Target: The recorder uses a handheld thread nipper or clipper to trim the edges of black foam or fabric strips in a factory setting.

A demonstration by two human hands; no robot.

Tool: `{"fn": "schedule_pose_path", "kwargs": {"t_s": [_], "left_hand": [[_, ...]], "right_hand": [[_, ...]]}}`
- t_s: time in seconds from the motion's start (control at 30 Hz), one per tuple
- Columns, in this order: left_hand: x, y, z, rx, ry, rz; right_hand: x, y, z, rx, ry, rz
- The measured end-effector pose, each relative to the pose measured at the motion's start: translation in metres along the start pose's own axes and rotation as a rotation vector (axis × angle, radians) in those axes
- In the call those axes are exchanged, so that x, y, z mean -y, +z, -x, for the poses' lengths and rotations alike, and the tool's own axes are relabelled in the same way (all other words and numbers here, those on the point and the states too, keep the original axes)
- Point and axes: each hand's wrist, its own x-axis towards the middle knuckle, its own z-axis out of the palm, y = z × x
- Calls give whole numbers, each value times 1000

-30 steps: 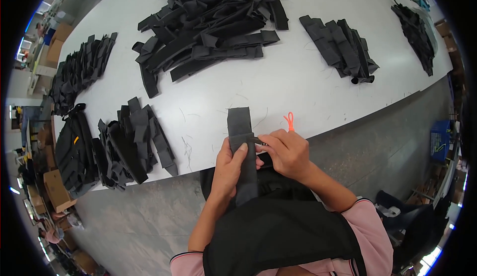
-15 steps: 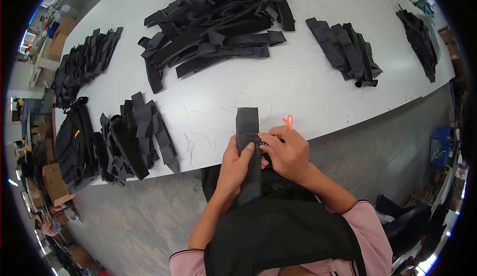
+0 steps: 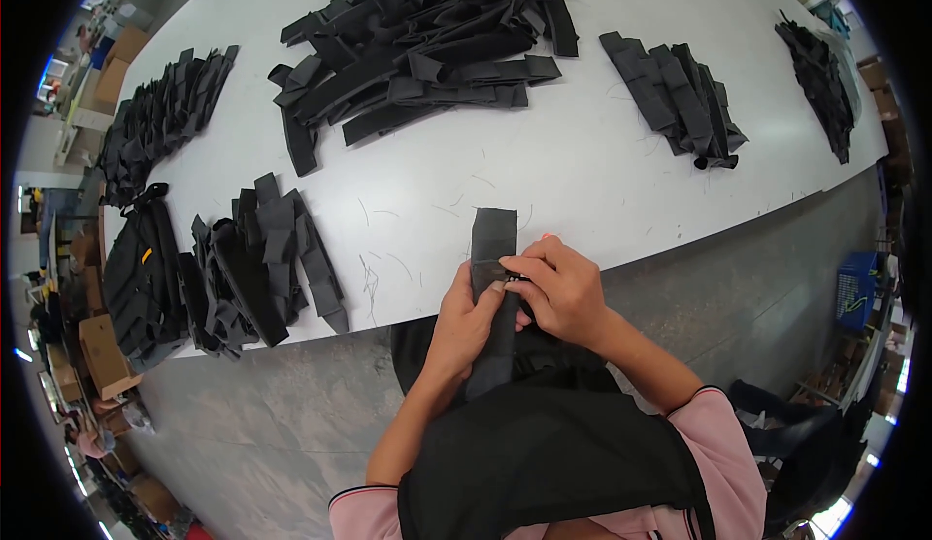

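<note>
A dark grey fabric strip (image 3: 494, 232) is held lengthwise over the table's near edge, its far end lying toward the table. My left hand (image 3: 462, 326) is closed on it, thumb on top and fingers underneath. On the strip's right side, my right hand (image 3: 568, 292) pinches a small dark tool (image 3: 516, 278), seemingly thread snips, whose tip meets the fabric beside my left thumb. Most of the tool is covered by my fingers. A bit of its orange loop (image 3: 549, 237) shows behind my knuckles. The strip's near end runs down to the black apron (image 3: 553, 453).
On the white table (image 3: 408, 195) lies a large heap of dark strips (image 3: 427, 45). Smaller piles sit at the left (image 3: 262, 258), far left (image 3: 170, 118) and right (image 3: 675, 98). A black bag (image 3: 146, 278) rests at the left edge. A blue crate (image 3: 856, 287) stands off to the right.
Both hands and the strip have shifted slightly right in view. My right hand has turned a little, and the orange loop is now mostly hidden behind it.
</note>
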Motion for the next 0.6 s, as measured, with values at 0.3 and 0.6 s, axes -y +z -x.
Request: {"fn": "schedule_pose_path", "kwargs": {"t_s": [0.3,0.6], "left_hand": [[2,1,0,-9,-2,-14],[2,2,2,-6,-3,-35]], "right_hand": [[5,0,4,-14,11,101],[6,0,8,-31,-31,152]]}}
